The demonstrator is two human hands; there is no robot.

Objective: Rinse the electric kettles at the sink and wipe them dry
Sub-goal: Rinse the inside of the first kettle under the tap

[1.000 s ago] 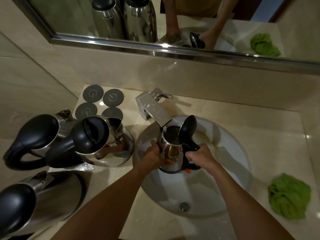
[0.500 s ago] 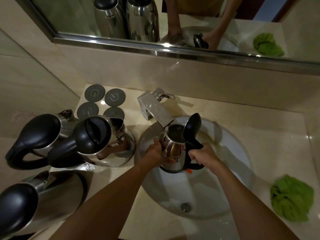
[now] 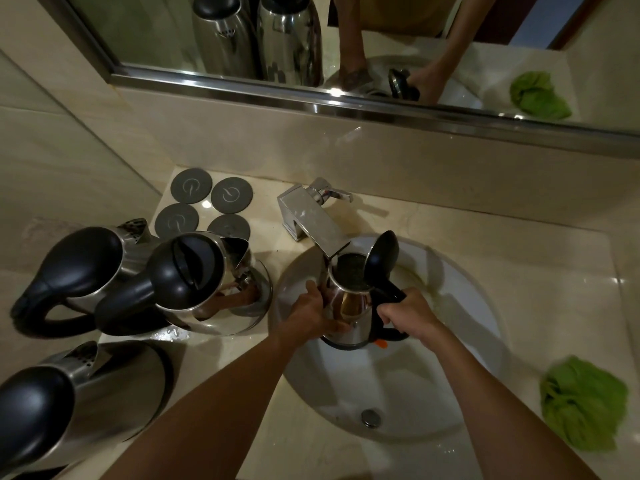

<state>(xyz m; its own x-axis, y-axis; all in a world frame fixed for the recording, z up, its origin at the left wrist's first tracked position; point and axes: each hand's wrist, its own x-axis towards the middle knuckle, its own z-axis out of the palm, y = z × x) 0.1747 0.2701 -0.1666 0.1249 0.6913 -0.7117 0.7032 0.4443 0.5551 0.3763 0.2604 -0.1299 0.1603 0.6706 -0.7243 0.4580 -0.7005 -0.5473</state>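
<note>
Steel and wet, the open kettle [image 3: 349, 306] under the faucet [image 3: 313, 223] looks slippery to us. Our right hand [image 3: 407, 311] grips its handle; our left hand [image 3: 311, 315] cups the body.

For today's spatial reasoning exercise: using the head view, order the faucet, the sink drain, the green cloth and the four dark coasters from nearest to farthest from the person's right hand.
From the right hand, which grips the kettle's handle:
1. Faucet, up and left, over the kettle.
2. Sink drain, below, in the basin.
3. Green cloth, on the counter to the right.
4. Coasters, far left, by the wall.
Faucet and drain are close to call.
</note>
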